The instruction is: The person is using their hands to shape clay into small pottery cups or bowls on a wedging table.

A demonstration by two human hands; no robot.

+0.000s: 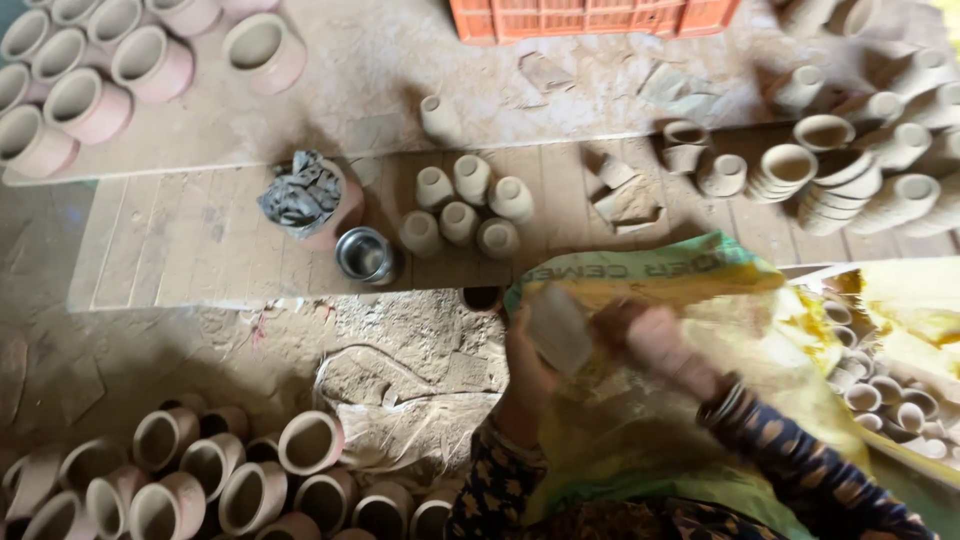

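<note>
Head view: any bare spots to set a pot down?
Free: planks left of the rag-covered pot; slab between the pink pots and crate. Crowded: stacked cups right, pots bottom left, small cups centre.

**What I see worn**

I see long sleeves of dark navy fabric printed with small yellow-orange flowers on both arms, reaching down to the wrists. On the right hand (660, 345) side, a stack of thin metallic bangles (728, 402) rings the wrist. The left hand (528, 368) shows no jewellery; motion blur softens the finer details.
</note>
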